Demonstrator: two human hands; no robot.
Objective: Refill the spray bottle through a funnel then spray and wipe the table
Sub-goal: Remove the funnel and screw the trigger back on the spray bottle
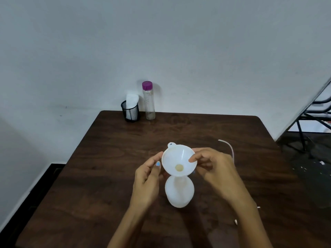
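1 head-worn camera looks forward and down from above the near edge of the worktop (107, 176), close over both hands. It faces the wall (161, 42) beyond the far edge, with floor (313, 167) showing at right.

Lighting: dim, cool and even, bluish cast on the wall (179, 42). Shadows: soft; a faint one on the wall right of the purple-capped bottle (148, 101). Glare: none; dull sheen on the dark tabletop (107, 176). Sharpness: soft throughout, compression smear. Distortion: wide-angle bowing at edges; tabletop sides splay outward.
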